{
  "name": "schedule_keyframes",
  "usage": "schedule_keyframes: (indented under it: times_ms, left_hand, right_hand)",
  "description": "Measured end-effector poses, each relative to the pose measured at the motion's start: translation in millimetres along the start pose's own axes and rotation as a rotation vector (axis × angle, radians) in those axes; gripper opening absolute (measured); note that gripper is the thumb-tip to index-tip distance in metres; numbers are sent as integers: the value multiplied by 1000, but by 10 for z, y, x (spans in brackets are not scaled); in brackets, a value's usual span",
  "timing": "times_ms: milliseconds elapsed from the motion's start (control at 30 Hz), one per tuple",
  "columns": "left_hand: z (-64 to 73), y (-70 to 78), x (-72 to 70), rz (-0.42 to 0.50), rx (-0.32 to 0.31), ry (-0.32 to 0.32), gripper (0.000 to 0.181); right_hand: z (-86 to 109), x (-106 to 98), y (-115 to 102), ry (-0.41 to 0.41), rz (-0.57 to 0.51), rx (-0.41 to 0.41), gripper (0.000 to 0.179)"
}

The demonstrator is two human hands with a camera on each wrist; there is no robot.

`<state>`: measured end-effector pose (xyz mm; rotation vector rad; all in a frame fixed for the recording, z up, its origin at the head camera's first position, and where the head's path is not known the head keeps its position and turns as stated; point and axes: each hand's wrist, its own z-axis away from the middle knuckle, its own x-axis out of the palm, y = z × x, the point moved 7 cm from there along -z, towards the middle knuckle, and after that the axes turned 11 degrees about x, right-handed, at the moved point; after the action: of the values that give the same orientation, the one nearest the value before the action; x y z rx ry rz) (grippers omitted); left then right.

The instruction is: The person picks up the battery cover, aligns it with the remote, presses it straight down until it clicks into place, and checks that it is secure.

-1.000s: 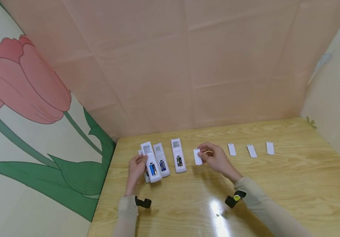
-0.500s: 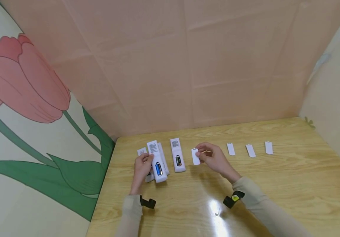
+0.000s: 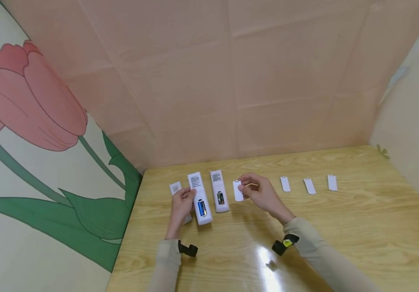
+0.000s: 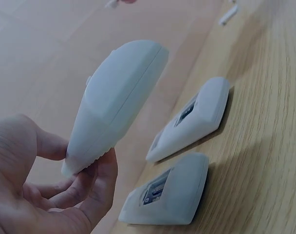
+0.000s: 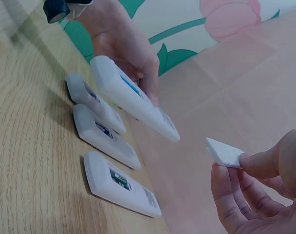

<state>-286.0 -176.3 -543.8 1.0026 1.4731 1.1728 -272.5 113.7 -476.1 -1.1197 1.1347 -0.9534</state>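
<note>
My left hand [image 3: 181, 205] grips a white remote control [image 3: 199, 190] by its far end, back side up. Blue batteries [image 3: 202, 208] lie in its uncovered compartment. In the right wrist view this remote [image 5: 133, 100] hangs above the table, tilted. Between thumb and fingers my right hand [image 3: 264, 194] pinches a small white battery cover [image 3: 237, 190], held up to the right of the remotes. Three more remotes lie back side up with batteries showing: one [image 5: 121, 185] nearest the right hand, another [image 5: 104, 134] beside it, and a third [image 5: 92, 100] farther off.
Three loose battery covers lie in a row on the right of the wooden table [image 3: 359, 235]: one [image 3: 285, 183], a second [image 3: 309, 185] and a third [image 3: 332, 182]. A pink cloth wall [image 3: 194, 81] rises behind the table, with a flower-patterned wall [image 3: 67, 235] on the left.
My left hand has carried its remote to the right, over the lying remotes and closer to the right hand. The right hand has shifted slightly left with the battery cover.
</note>
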Motion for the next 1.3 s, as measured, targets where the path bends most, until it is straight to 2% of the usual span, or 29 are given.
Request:
schedule_keyframes:
  times_ms: [300,500,933,1133,1300]
  left_hand:
    - [-9,33,88,-56,-11,-25,43]
    - [20,70,153,-45,-20,-31,41]
    - [50,10,244,-85,-22,-52,40]
    - [71,6,279,-70,-43,-67,42]
    - [83,16,323,-55,-31,-70,42]
  right_hand:
    - [0,72,-13,-9,-25,8,25]
    - [-20,105,-4,-1,-35,14,24]
    - [-23,223,0,-25,-68,14,25]
    - [-11,289,25,-26,-55,40,23]
    - [-16,329,55,-26,-59,55,22]
